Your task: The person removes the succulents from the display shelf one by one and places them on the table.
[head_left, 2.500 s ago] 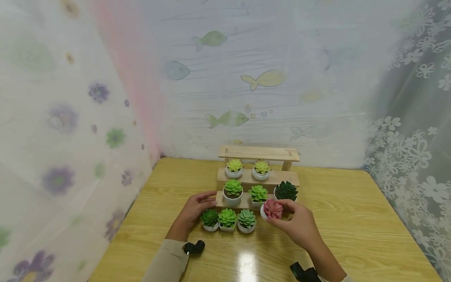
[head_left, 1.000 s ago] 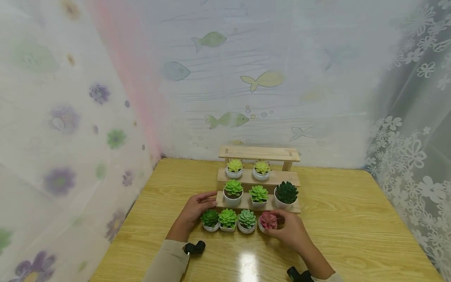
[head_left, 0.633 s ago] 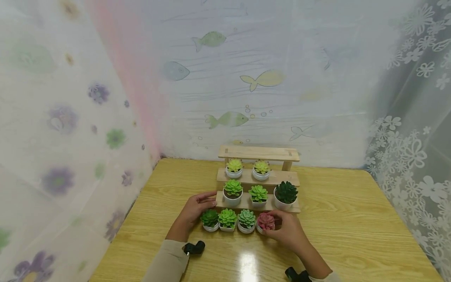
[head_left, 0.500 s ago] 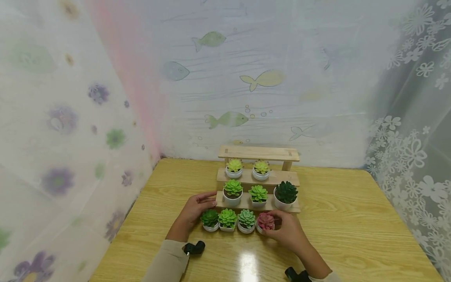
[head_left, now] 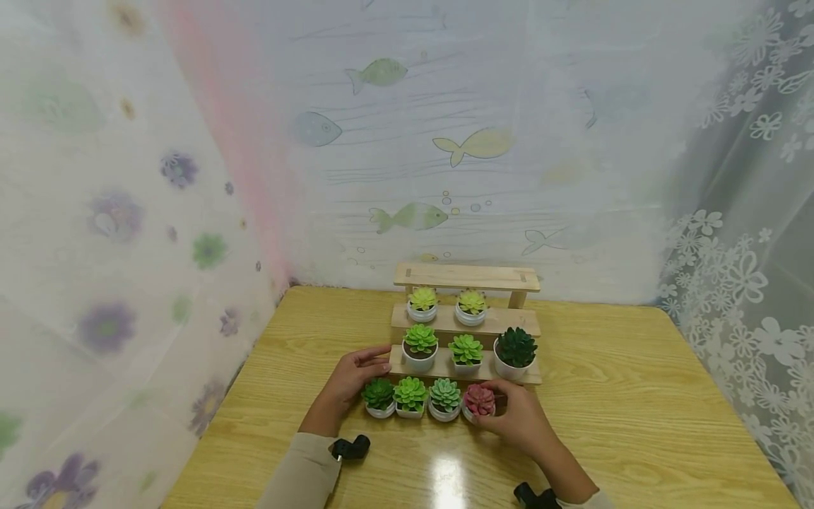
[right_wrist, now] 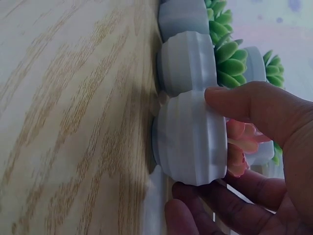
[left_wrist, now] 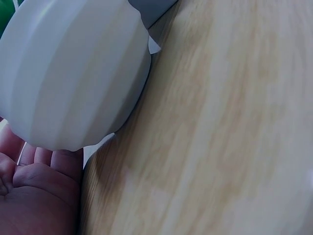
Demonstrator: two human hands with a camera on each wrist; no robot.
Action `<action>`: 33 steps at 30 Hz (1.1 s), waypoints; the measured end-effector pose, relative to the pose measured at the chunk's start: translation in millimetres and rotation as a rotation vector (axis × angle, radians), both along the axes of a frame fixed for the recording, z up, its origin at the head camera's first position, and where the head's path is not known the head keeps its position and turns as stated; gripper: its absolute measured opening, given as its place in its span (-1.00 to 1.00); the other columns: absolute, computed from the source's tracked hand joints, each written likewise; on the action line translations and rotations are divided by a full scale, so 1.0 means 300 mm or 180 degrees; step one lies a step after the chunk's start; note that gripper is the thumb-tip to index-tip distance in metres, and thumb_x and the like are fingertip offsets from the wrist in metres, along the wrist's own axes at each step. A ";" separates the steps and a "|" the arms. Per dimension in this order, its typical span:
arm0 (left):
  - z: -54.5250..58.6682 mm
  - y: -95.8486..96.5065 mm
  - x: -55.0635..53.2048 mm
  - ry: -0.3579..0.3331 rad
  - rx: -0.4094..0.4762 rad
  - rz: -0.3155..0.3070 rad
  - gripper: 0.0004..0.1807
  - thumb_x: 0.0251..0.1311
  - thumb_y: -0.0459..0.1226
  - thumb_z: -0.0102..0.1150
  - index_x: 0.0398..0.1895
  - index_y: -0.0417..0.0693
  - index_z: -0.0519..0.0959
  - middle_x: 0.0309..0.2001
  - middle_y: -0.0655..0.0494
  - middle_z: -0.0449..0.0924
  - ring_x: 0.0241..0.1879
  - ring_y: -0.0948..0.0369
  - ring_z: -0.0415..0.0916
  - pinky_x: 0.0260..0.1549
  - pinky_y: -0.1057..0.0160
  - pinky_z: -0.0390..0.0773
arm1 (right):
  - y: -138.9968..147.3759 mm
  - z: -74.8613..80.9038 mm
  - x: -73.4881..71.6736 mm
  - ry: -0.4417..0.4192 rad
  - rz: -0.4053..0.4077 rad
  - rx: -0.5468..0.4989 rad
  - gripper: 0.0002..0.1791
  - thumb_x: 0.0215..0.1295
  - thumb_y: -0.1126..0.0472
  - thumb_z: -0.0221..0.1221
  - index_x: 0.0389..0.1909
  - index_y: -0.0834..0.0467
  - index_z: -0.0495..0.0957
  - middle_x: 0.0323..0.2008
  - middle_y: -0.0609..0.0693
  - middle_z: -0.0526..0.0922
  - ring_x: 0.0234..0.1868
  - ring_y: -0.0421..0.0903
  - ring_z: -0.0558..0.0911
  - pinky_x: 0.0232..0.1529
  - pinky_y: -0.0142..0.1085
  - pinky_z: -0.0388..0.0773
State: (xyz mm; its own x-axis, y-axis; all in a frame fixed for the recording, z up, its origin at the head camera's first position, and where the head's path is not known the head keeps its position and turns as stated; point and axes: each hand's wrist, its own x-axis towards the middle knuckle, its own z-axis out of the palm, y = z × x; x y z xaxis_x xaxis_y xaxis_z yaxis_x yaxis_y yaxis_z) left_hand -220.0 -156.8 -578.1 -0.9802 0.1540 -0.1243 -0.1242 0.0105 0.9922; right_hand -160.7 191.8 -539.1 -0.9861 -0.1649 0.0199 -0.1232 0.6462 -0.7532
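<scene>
In the head view, my right hand pinches the white ribbed pot of a small red-pink succulent. In the right wrist view its pot stands upright on the table, thumb at the rim and fingers on the other side. Beside it, in a row, stand a pale green succulent, a bright green one and a dark green one. My left hand holds the left end of the tiered wooden plant stand. A white pot hides part of its fingers in the left wrist view.
The lower step bears two bright green succulents and a dark green succulent. Two yellow-green succulents sit on the middle step, below the top board. The wooden table reaches the patterned curtains.
My right hand has lowered the red-pink succulent from in front of the lower step to the table, then slid it slightly left towards the row. The left hand stays at the stand.
</scene>
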 end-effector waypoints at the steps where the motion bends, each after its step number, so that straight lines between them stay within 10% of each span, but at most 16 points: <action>1: 0.001 0.000 0.002 0.0009 0.0001 0.0001 -0.43 0.32 -0.30 0.38 0.39 -0.17 0.54 0.12 -0.18 0.70 -0.07 0.22 0.73 -0.04 0.26 0.70 | 0.000 0.003 0.001 0.0004 0.0007 0.0006 -0.37 -0.13 0.09 0.66 0.05 0.09 0.71 -0.11 -0.10 0.75 -0.11 -0.19 0.66 -0.08 -0.21 0.63; 33: 0.004 0.002 0.003 -0.0012 -0.0032 0.0030 -0.44 0.32 -0.28 0.39 0.38 -0.13 0.56 0.15 -0.17 0.69 -0.03 0.21 0.72 -0.02 0.25 0.69 | 0.005 0.068 0.024 0.0095 0.0080 0.0067 -0.19 -0.07 0.03 0.64 0.27 0.08 0.60 0.12 -0.07 0.73 0.26 0.08 0.61 0.28 0.15 0.50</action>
State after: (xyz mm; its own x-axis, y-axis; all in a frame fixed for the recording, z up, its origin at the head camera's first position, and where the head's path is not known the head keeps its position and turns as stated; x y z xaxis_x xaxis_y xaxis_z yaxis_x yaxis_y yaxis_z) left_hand -219.1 -156.0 -576.8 -0.9811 0.1436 -0.1294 -0.1280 0.0192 0.9916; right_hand -153.5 193.3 -518.8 -0.9807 -0.1903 0.0456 -0.1619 0.6582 -0.7352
